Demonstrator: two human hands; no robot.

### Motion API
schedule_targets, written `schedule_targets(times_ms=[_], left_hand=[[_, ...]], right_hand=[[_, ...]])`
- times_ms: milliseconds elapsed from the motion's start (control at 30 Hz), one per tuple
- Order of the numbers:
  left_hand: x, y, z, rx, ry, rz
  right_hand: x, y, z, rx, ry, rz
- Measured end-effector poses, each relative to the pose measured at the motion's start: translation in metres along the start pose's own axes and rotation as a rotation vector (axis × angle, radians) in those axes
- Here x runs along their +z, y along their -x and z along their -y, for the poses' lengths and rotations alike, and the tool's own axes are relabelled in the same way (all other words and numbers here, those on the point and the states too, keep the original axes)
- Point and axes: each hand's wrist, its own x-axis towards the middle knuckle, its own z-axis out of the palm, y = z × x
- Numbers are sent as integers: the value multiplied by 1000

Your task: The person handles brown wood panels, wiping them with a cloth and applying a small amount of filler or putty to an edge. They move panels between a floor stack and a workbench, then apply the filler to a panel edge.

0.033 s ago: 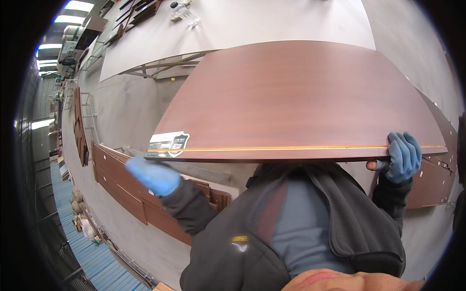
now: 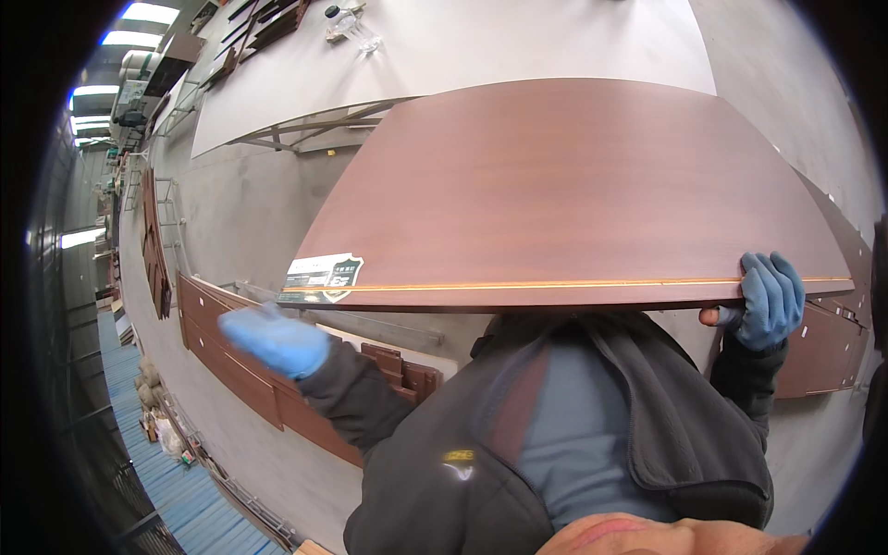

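A large reddish-brown wooden board [image 2: 555,194] spans the space in front of my chest, its far part over a white table. Along its near edge runs a thin yellowish line, and a white and green label [image 2: 326,277] sits at its near left corner. My right hand [image 2: 772,296], in a blue-grey glove with the thumb tip bare, grips the near right edge, fingers on top and thumb below. Left of the label, apart from the board, my left hand [image 2: 276,340] in a blue glove is held out flat and empty, slightly blurred.
The white table [image 2: 518,46] carries a clear bottle [image 2: 356,30] and dark strips [image 2: 268,28]. Brown panels [image 2: 231,347] line the floor at left, with stacked brown pieces [image 2: 407,370] beside my left arm. More brown panels [image 2: 819,351] lie at right.
My left hand has moved a little to the left and slightly down, further from the board's corner. My right hand and the board have barely moved.
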Motion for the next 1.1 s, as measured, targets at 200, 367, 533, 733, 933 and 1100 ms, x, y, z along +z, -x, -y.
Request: schedule_targets(times_ms=[200,367,533,733,933,1100], left_hand=[[63,-119,-41,15,45,808],[187,-118,-24,-230,-191,1842],[243,-50,64,-224,-436,2492],[192,-160,219,-58,-1238,1874],[59,-259,379,-571,-939,1697],[23,-172,458,-1360,-364,1413]], right_hand=[[-4,-11,-14,17,23,1],[-5,-28,-22,37,97,35],[-2,-45,-17,76,115,62],[1,-56,-12,171,132,75],[-1,-84,-26,226,112,100],[12,-121,-87,68,64,8]])
